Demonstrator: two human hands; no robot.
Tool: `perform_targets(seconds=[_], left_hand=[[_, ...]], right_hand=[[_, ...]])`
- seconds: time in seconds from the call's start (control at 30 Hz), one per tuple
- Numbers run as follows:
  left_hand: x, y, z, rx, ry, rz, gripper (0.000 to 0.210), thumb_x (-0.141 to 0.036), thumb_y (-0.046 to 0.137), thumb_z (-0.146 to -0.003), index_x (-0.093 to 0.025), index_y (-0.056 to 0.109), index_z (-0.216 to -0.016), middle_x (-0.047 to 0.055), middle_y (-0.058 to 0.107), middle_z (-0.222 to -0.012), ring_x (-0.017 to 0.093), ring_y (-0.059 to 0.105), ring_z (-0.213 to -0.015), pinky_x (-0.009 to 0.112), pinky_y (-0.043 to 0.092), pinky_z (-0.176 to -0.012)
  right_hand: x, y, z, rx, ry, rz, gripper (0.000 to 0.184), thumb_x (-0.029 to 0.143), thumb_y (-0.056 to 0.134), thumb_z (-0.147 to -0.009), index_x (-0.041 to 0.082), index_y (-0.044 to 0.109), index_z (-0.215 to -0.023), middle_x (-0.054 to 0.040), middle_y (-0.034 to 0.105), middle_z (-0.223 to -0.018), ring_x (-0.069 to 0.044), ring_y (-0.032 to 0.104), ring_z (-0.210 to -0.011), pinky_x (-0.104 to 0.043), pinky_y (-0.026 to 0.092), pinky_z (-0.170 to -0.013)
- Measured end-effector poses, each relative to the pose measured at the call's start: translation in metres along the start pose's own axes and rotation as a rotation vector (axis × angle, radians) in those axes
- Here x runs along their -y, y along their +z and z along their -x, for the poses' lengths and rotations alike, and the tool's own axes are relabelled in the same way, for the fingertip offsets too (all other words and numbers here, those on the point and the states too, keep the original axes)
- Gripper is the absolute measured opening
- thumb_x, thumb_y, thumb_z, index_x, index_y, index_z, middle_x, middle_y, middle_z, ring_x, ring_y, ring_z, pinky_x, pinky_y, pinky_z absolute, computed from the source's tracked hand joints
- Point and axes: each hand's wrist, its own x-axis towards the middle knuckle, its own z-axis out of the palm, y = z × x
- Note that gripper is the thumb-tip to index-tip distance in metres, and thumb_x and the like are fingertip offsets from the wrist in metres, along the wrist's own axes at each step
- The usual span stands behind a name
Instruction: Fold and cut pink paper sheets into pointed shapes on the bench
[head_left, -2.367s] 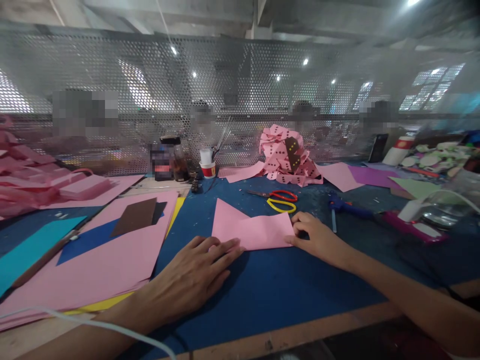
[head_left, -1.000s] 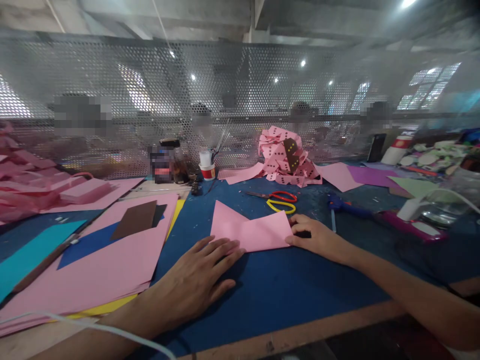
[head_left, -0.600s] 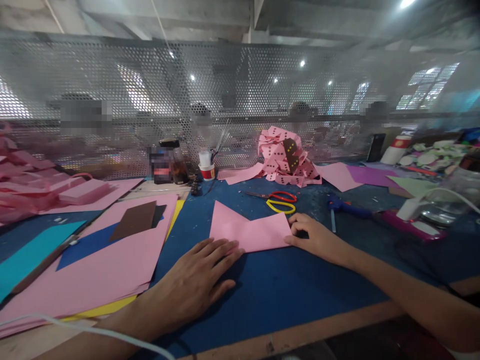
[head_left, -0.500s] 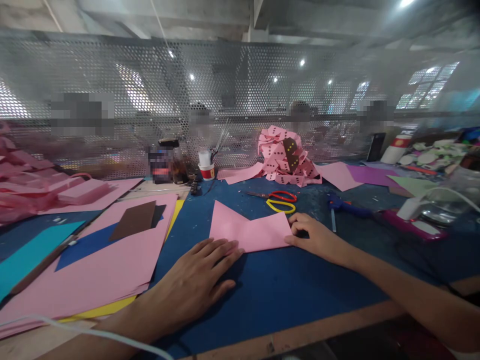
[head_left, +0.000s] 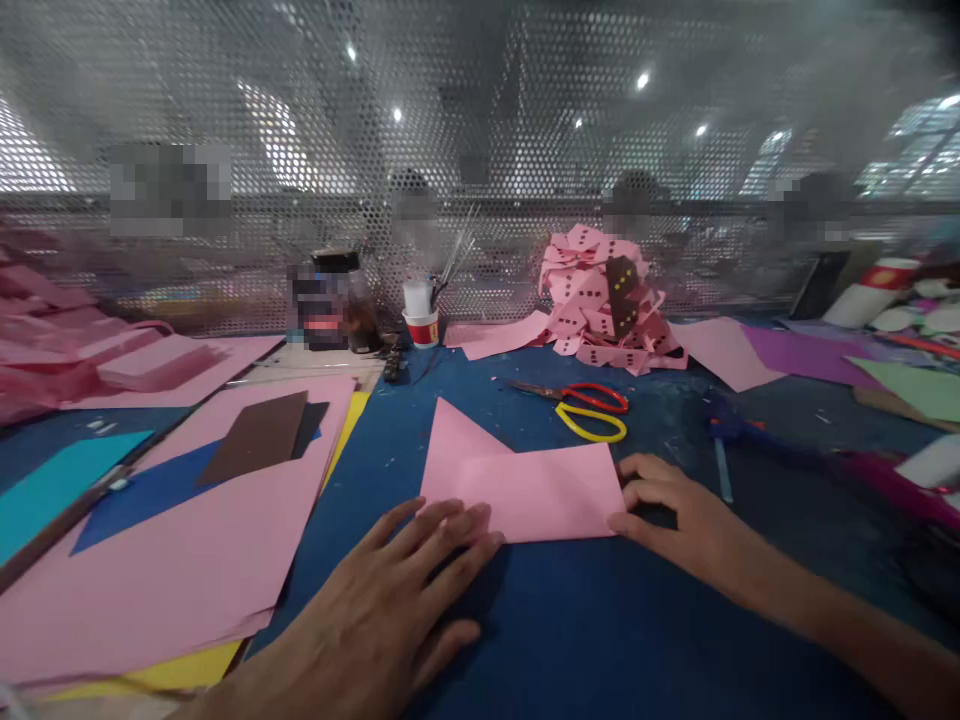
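Observation:
A folded sheet of pink paper lies on the dark blue mat, with a pointed flap standing out at its upper left. My left hand rests flat over its lower left corner, fingers stretched and slightly apart. At the right edge, my right hand pinches the paper between thumb and curled fingers. Scissors with one red and one yellow handle lie just behind the sheet.
Large pink sheets with brown and blue pieces lie at left. A pile of dotted pink paper pieces stands at the back, near a paper cup. A glue gun lies at right. Perforated metal panels close off the back.
The camera view has tilted down and shifted. The pink paper's folded part now lies flatter, its top edge straighter. Both hands stay at the same ends of the sheet.

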Motion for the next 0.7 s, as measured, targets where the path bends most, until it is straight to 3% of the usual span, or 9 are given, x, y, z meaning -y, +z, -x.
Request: perform_targets(seconds=[0.43,0.57,0.7], left_hand=[[0.002,-0.001,-0.004,-0.05,0.046,-0.205,0.062,-0.058,0.051,-0.096,-0.03,0.041,-0.151,-0.002,0.051,-0.151,0.025,0.052,-0.129,0.042,0.047,-0.1],[0.005,0.004,-0.004,-0.048,0.033,-0.218,0.062,-0.058,0.05,-0.095,-0.031,0.042,-0.15,-0.002,0.051,-0.151,0.026,0.05,-0.131,0.043,0.043,-0.103],[0.008,0.012,-0.002,-0.124,0.095,-0.198,0.058,-0.059,0.039,-0.099,-0.03,0.045,-0.149,-0.004,0.053,-0.149,0.025,0.045,-0.134,0.041,0.036,-0.11]], right_hand=[[-0.009,0.008,0.001,-0.065,-0.124,0.155,0.024,0.035,0.055,-0.096,0.024,0.059,-0.076,-0.0047,0.062,-0.104,-0.024,0.059,-0.102,-0.041,0.047,-0.087],[-0.013,0.011,0.005,-0.067,-0.131,0.184,0.021,0.032,0.055,-0.096,0.024,0.057,-0.077,-0.0052,0.061,-0.105,-0.023,0.057,-0.103,-0.039,0.048,-0.086],[-0.015,0.012,0.008,-0.056,-0.126,0.206,0.016,0.03,0.055,-0.096,0.024,0.056,-0.082,-0.0052,0.06,-0.11,-0.023,0.055,-0.107,-0.037,0.05,-0.086]])
